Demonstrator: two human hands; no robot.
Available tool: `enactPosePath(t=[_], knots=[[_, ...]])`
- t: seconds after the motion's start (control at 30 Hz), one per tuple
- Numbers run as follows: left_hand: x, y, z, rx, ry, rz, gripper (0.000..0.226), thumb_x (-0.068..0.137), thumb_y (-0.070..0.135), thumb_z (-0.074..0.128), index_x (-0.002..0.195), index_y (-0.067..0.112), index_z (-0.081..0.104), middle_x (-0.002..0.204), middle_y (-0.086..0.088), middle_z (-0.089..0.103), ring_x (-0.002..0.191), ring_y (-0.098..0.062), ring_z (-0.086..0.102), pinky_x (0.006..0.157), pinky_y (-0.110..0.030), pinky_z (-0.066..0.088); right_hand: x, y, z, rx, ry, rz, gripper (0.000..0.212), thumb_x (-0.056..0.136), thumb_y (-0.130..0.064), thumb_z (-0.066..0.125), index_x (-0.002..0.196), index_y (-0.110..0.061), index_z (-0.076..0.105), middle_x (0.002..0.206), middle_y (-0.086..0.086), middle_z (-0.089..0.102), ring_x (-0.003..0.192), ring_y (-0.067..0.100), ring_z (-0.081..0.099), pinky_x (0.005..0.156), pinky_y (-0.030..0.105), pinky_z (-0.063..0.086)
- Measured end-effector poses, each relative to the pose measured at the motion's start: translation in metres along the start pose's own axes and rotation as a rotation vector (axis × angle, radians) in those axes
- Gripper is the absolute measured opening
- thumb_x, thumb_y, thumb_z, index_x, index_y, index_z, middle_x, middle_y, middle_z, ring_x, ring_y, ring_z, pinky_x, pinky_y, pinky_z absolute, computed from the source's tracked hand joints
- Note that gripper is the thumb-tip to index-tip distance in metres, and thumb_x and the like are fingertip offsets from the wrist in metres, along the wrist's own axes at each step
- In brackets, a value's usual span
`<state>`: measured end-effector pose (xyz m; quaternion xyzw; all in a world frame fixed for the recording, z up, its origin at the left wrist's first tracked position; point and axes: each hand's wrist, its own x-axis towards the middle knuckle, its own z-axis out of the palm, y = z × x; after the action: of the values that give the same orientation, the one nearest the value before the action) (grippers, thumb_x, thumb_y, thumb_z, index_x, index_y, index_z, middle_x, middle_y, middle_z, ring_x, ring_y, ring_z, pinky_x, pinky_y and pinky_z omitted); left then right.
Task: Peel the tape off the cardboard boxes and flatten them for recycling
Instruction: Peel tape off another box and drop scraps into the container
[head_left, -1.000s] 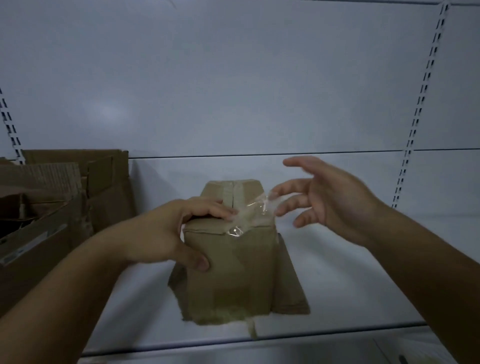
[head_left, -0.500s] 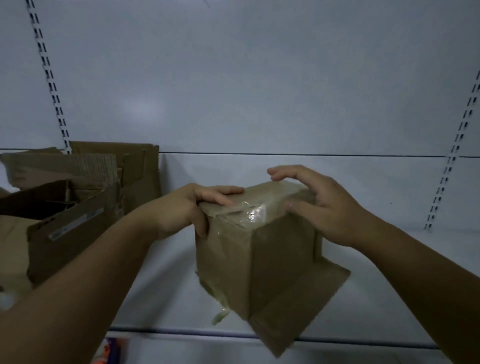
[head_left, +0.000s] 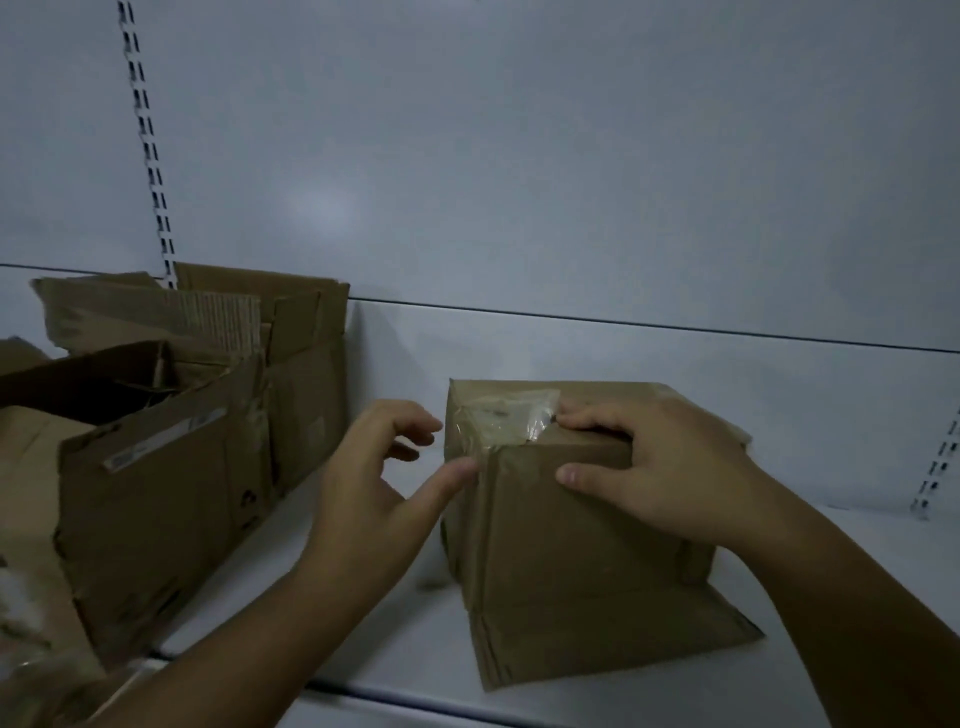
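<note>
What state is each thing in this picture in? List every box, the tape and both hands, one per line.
small box: upright, unflattened, bottom flap splayed out.
tape: wrinkled, stuck over the top corner.
large boxes: open, unflattened.
left hand: open, thumb touching the box's corner.
right hand: grips the box's top edge.

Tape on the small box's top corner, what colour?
Clear and glossy tape on brown box; head view.

The white shelf (head_left: 363, 613) holds a small cardboard box (head_left: 571, 545) toward the right. One flap (head_left: 597, 639) of this box lies flat on the shelf, near the front edge. On the left stands a big open box (head_left: 156, 493). Another open box (head_left: 306, 374) stands just behind it, by the back wall.
</note>
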<state>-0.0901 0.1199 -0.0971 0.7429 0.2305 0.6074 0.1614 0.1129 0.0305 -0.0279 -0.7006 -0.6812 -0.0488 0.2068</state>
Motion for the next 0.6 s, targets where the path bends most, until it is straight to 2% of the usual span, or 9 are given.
enactPosePath(t=[0.1, 0.2, 0.3, 0.37, 0.43, 0.6], knots=[[-0.007, 0.000, 0.004, 0.096, -0.071, 0.115, 0.051, 0.068, 0.059, 0.067, 0.106, 0.031, 0.048, 0.111, 0.019, 0.049, 0.107, -0.006, 0.052, 0.089, -0.016, 0.043, 0.005, -0.002, 0.005, -0.062, 0.006, 0.032, 0.053, 0.080, -0.062, 0.056, 0.129, -0.047, 0.047, 0.133, -0.024, 0.050, 0.116, 0.004, 0.047, 0.084, 0.024, 0.036], [-0.003, -0.004, 0.013, 0.159, -0.096, 0.109, 0.062, 0.066, 0.062, 0.066, 0.115, 0.033, 0.042, 0.121, 0.017, 0.042, 0.117, -0.012, 0.048, 0.097, -0.026, 0.042, 0.009, -0.006, 0.010, -0.097, 0.009, 0.055, 0.055, 0.080, -0.065, 0.052, 0.131, -0.047, 0.046, 0.133, -0.020, 0.052, 0.117, 0.009, 0.049, 0.089, 0.029, 0.039], [0.006, -0.011, 0.020, 0.186, -0.098, 0.117, 0.055, 0.070, 0.057, 0.065, 0.114, 0.030, 0.047, 0.119, 0.008, 0.050, 0.113, -0.011, 0.049, 0.096, -0.025, 0.045, 0.009, -0.007, 0.012, -0.114, 0.016, 0.055, 0.056, 0.080, -0.066, 0.051, 0.132, -0.046, 0.046, 0.134, -0.019, 0.052, 0.118, 0.010, 0.049, 0.093, 0.031, 0.041], [0.008, -0.016, 0.022, 0.220, -0.070, 0.178, 0.047, 0.073, 0.053, 0.066, 0.107, 0.021, 0.057, 0.111, 0.003, 0.058, 0.105, -0.010, 0.053, 0.091, -0.020, 0.045, 0.009, -0.007, 0.012, -0.117, 0.024, 0.062, 0.056, 0.079, -0.067, 0.052, 0.131, -0.046, 0.047, 0.133, -0.020, 0.053, 0.117, 0.009, 0.050, 0.092, 0.030, 0.041], [0.010, -0.018, 0.024, 0.231, -0.016, 0.223, 0.042, 0.076, 0.047, 0.067, 0.100, 0.012, 0.064, 0.103, 0.000, 0.063, 0.098, -0.011, 0.055, 0.085, -0.021, 0.047, 0.011, -0.007, 0.012, -0.121, 0.030, 0.062, 0.056, 0.079, -0.067, 0.052, 0.131, -0.047, 0.047, 0.132, -0.020, 0.053, 0.116, 0.008, 0.050, 0.088, 0.028, 0.040], [0.016, -0.017, 0.025, 0.282, 0.073, 0.347, 0.028, 0.082, 0.034, 0.067, 0.089, 0.007, 0.066, 0.091, -0.004, 0.065, 0.087, -0.012, 0.056, 0.076, -0.025, 0.049, 0.014, -0.006, 0.014, -0.124, 0.039, 0.070, 0.056, 0.079, -0.069, 0.050, 0.130, -0.047, 0.046, 0.132, -0.021, 0.053, 0.116, 0.008, 0.050, 0.086, 0.028, 0.040]])
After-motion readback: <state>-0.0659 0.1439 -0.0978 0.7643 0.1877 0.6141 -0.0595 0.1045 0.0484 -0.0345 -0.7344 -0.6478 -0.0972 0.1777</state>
